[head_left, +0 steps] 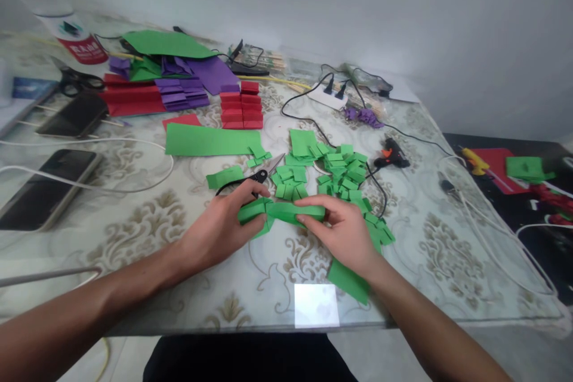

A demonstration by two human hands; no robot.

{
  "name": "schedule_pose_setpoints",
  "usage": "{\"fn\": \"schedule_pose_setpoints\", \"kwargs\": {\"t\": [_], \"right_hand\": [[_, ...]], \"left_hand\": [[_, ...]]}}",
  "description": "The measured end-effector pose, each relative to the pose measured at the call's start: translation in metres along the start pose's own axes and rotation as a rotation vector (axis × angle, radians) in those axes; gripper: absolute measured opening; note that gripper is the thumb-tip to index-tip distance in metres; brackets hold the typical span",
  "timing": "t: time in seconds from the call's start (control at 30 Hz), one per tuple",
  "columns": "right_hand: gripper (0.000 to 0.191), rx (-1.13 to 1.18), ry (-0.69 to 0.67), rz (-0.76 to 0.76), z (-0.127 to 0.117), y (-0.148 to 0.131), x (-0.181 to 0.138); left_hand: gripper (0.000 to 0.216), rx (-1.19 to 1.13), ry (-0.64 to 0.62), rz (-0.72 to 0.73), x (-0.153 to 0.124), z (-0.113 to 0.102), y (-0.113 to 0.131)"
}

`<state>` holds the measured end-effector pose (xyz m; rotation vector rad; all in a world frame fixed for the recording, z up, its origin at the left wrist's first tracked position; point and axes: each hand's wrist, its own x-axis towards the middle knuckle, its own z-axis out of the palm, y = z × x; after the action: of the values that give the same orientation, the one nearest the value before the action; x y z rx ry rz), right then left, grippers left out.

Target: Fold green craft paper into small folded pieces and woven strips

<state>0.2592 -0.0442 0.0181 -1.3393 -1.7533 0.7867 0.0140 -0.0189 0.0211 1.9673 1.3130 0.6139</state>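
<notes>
Between my two hands is a folded strip of green paper (289,211), raised a little over the table's near middle. My left hand (228,221) pinches its left end between thumb and fingers. At the other end, my right hand (342,227) grips the strip the same way. Just beyond my left fingers lie black-handled scissors (262,175), their blades pointing away to the right. A heap of small folded green paper pieces (342,170) spreads beyond and beside my right hand. Under my right wrist a flat green sheet (349,280) is partly hidden.
A long green strip (210,140), red folded strips (242,110) and purple paper (183,92) lie farther back. Two phones (47,188) rest at left near a large bottle (80,42). A glue gun (391,155) and a power strip (329,95) with trailing cables are at right.
</notes>
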Motion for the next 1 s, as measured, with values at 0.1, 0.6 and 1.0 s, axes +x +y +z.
{"fn": "schedule_pose_setpoints", "kwargs": {"t": [0.1, 0.6, 1.0], "right_hand": [[0.020, -0.077, 0.023, -0.111, 0.000, -0.003, 0.000], [0.019, -0.336, -0.047, -0.567, 0.003, 0.006, 0.002], [0.019, -0.388, -0.060, -0.650, 0.002, 0.004, 0.000]], "left_hand": [[0.028, -0.024, -0.011, 0.013, 0.000, 0.000, -0.001], [0.031, 0.001, -0.083, 0.037, 0.000, 0.007, -0.005], [0.027, -0.010, -0.098, 0.088, -0.001, 0.004, -0.001]]}}
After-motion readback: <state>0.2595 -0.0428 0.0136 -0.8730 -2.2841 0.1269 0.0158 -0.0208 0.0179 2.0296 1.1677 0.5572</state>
